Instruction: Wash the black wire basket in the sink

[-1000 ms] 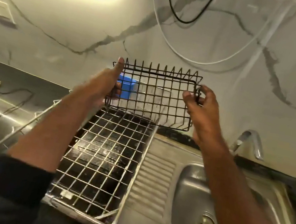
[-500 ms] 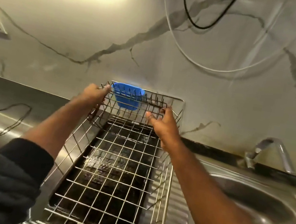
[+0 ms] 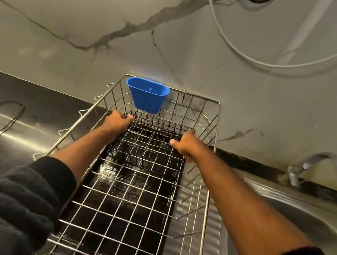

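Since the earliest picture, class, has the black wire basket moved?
Yes. The black wire basket has come down from in front of the wall into the silver dish rack, below the blue cup.

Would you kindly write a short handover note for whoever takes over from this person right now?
Left hand grips the left end of the black wire basket; right hand grips its right end.
The basket sits low inside the far end of the steel dish rack, below the blue cup hung on the rack's rim.
The sink and tap are to the right; no water visible.
Left: whether washing is done cannot be told.
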A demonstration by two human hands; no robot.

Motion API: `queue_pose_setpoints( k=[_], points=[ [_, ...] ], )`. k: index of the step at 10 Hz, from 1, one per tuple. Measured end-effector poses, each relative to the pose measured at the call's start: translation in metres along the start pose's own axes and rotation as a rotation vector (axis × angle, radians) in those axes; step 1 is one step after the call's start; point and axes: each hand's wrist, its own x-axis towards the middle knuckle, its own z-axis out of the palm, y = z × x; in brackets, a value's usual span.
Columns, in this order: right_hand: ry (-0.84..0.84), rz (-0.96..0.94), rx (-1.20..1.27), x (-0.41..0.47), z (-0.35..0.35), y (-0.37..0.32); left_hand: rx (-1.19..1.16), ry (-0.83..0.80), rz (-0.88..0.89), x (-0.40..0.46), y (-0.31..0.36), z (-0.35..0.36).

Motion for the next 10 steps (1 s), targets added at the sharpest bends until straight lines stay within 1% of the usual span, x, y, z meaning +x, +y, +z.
queue_pose_setpoints(
  k=[1, 2, 3, 4, 5, 6, 7, 8, 9, 10],
  points=[
    [0.047, 0.016, -0.072, 0.003, 0.001, 0.001, 0.017, 0.013, -0.024, -0.003, 0.001, 0.006],
    [0.179, -0.043, -0.114, -0.004, 0.0, 0.005, 0.104, 0.077, 0.037, -0.012, 0.01, 0.011],
    [0.371, -0.185, -0.181, -0.017, -0.003, 0.006, 0.204, 0.143, 0.195, -0.033, 0.027, 0.015],
    [0.452, -0.295, -0.177, -0.035, -0.014, 0.008, 0.234, 0.176, 0.379, -0.06, 0.036, 0.022],
    [0.534, -0.398, -0.131, -0.06, -0.03, 0.019, 0.333, 0.197, 0.503, -0.086, 0.04, 0.03],
    [0.632, -0.491, -0.144, -0.088, -0.044, 0.039, 0.368, 0.198, 0.607, -0.116, 0.055, 0.04],
    [0.702, -0.501, -0.152, -0.113, -0.051, 0.065, 0.37, 0.181, 0.719, -0.151, 0.069, 0.053],
    [0.758, -0.465, -0.132, -0.139, -0.054, 0.092, 0.42, 0.214, 0.807, -0.185, 0.076, 0.066],
    [0.768, -0.44, -0.169, -0.173, -0.057, 0.115, 0.471, 0.247, 0.894, -0.227, 0.079, 0.071],
    [0.815, -0.439, -0.161, -0.208, -0.066, 0.134, 0.505, 0.359, 0.963, -0.264, 0.088, 0.073]
  ],
)
